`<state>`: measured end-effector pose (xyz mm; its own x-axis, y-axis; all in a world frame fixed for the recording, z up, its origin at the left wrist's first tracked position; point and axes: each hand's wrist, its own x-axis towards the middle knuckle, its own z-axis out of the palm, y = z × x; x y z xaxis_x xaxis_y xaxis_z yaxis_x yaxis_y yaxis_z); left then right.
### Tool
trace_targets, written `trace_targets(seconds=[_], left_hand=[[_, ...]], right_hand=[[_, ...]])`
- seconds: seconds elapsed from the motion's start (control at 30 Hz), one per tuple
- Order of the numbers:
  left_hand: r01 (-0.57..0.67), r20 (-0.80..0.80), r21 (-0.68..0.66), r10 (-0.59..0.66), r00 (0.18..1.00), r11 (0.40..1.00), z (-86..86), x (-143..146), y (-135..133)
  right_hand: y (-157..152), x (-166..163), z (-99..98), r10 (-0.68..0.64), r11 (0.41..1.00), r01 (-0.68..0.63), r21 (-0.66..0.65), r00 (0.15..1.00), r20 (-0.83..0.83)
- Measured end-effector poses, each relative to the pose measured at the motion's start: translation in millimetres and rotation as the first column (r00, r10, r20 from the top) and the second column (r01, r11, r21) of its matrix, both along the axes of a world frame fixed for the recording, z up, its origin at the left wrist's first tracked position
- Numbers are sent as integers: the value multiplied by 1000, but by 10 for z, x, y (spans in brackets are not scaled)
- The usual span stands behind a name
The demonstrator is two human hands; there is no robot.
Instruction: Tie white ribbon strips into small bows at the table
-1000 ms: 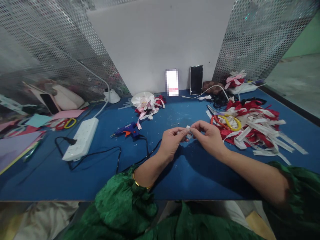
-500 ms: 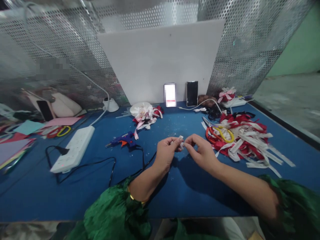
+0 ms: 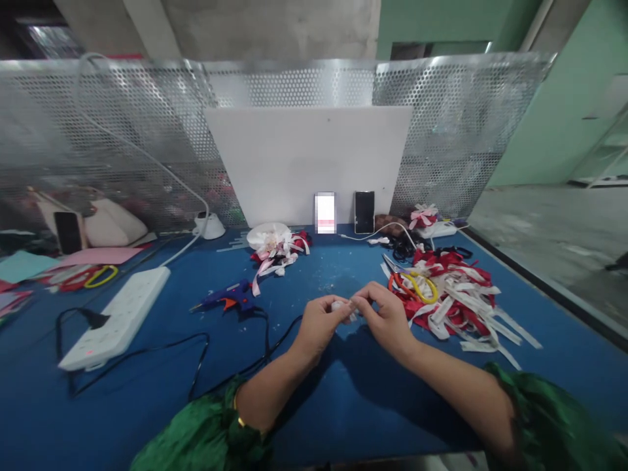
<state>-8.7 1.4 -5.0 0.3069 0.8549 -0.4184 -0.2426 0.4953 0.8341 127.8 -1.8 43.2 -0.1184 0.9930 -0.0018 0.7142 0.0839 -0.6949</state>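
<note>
Over the middle of the blue table, my left hand (image 3: pixel 316 327) pinches a small folded piece of white ribbon (image 3: pixel 337 305) between thumb and fingers. Close against it, my right hand (image 3: pixel 387 322) has its thumb and index finger closed at the ribbon's right side. The fingers hide most of the piece. To the left lies a blue glue gun (image 3: pixel 234 296) with an orange trigger, its nozzle pointing left. A heap of red and white ribbon strips (image 3: pixel 461 297) spreads to the right, with scissors (image 3: pixel 424 288) with yellow and orange handles on it.
A white power strip (image 3: pixel 120 317) lies at left, its black cord (image 3: pixel 196 337) crossing the table. Behind are a white plate (image 3: pixel 255 233) with ribbon pieces and two upright phones, one dark (image 3: pixel 364 212), against a white board (image 3: pixel 314 157). More scissors (image 3: pixel 101 276) lie far left.
The view has tilted upward, showing more wall above the mesh partition. My hands stay together at the white ribbon, with the fingertips slightly shifted and the piece more covered.
</note>
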Motion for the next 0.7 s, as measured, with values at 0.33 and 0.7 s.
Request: trace_targets(seconds=[0.33, 0.7], left_hand=[[45, -111, 81, -36, 993, 996, 57, -6, -22], [-2, -155, 66, 13, 988, 998, 32, -36, 11]], right_hand=[[-16, -17, -114, -186, 965, 163, -206, 978, -97], [20, -25, -124, -215, 949, 132, -287, 936, -279]])
